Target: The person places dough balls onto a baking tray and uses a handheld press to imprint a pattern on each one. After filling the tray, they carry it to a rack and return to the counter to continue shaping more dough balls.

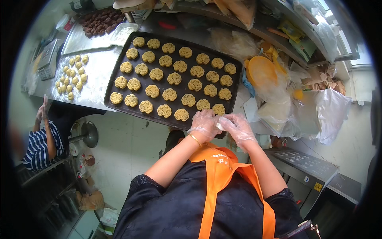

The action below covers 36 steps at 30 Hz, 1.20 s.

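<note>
A dark baking tray (191, 95) lies before me, tilted across the table's edge. Rows of pale yellow, patterned, molded dough pieces (174, 78) cover it. Over the tray's near right corner, my left hand (206, 123) curls in a clear plastic glove; what its fingers close around is hidden. Close beside it, my right hand (238, 128), also gloved, pinches a small white object (220, 127) between thumb and fingers. That object sits between both hands, too small and covered to identify. The nearest dough piece (219, 109) is just beyond my fingertips.
Round dough balls (72, 72) lie on the floured metal table (98, 67). Behind them, a white tray (86, 44) holds dark brown lumps (103, 21). A co-worker in a striped shirt (44, 143) is at left. Plastic bags (274, 110) and a yellow container (262, 71) crowd the right.
</note>
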Each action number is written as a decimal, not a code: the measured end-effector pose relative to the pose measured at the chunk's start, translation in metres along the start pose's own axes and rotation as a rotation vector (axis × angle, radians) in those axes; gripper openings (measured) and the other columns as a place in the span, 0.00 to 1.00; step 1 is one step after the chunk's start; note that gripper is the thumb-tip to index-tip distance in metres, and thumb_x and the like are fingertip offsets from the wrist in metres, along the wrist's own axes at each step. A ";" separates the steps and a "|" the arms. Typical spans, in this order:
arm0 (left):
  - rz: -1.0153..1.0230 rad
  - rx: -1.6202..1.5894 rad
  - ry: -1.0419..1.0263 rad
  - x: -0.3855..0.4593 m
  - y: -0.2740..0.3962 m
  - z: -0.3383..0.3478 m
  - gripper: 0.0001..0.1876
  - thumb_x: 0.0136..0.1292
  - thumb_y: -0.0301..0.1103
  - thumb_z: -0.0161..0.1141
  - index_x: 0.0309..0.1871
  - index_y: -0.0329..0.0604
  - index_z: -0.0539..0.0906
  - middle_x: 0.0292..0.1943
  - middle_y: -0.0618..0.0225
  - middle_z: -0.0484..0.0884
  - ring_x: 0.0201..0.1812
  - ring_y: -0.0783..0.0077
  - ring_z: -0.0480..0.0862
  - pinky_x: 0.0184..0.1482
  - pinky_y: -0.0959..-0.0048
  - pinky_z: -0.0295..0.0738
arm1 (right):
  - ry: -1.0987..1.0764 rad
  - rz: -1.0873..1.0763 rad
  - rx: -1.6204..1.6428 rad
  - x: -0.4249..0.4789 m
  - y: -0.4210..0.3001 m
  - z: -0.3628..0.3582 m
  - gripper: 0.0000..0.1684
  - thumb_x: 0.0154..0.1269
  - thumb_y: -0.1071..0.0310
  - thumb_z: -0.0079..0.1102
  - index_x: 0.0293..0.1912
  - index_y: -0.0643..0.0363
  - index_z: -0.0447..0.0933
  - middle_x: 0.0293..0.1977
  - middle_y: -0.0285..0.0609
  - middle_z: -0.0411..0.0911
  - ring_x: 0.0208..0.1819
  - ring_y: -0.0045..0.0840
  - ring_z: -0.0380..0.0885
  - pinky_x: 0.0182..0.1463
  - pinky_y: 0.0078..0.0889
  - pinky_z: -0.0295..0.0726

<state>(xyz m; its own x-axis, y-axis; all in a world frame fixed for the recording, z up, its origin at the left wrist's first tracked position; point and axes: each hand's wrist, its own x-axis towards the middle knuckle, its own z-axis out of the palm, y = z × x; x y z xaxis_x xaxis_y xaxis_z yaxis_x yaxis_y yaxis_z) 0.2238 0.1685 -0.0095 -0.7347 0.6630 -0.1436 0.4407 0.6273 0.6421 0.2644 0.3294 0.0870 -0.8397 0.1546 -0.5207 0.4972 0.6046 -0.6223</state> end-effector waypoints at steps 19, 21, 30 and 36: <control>-0.118 -0.133 -0.143 0.007 -0.011 0.002 0.20 0.62 0.36 0.66 0.55 0.38 0.85 0.53 0.50 0.86 0.61 0.50 0.83 0.60 0.55 0.74 | -0.054 -0.150 -0.865 0.043 -0.030 0.047 0.25 0.84 0.48 0.42 0.54 0.49 0.86 0.32 0.55 0.87 0.37 0.52 0.88 0.41 0.56 0.85; -0.084 -0.139 -0.155 0.008 -0.014 0.008 0.18 0.60 0.34 0.67 0.53 0.39 0.86 0.52 0.50 0.86 0.59 0.50 0.83 0.60 0.56 0.74 | -0.046 -0.246 -0.933 0.044 -0.018 0.049 0.21 0.84 0.52 0.44 0.60 0.46 0.82 0.31 0.53 0.87 0.35 0.51 0.88 0.36 0.55 0.86; -0.088 -0.103 -0.168 0.004 -0.011 -0.007 0.21 0.59 0.36 0.69 0.56 0.41 0.86 0.58 0.54 0.85 0.65 0.54 0.80 0.64 0.58 0.72 | -0.068 -0.057 -0.829 0.052 -0.031 0.050 0.37 0.85 0.39 0.36 0.46 0.57 0.87 0.35 0.60 0.86 0.41 0.56 0.86 0.48 0.56 0.84; -0.053 -0.113 -0.016 0.011 -0.015 0.018 0.20 0.60 0.37 0.68 0.56 0.44 0.88 0.60 0.59 0.84 0.66 0.57 0.79 0.65 0.58 0.72 | -0.075 0.151 -0.704 0.054 -0.048 0.031 0.53 0.85 0.32 0.20 0.40 0.64 0.89 0.46 0.65 0.87 0.50 0.63 0.84 0.61 0.57 0.79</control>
<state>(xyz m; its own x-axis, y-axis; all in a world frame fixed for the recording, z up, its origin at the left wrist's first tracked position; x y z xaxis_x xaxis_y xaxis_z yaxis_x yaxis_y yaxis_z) 0.2181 0.1739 -0.0347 -0.7465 0.6374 -0.1911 0.3402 0.6124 0.7136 0.2023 0.2840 0.0706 -0.7428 0.2376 -0.6259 0.3271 0.9445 -0.0297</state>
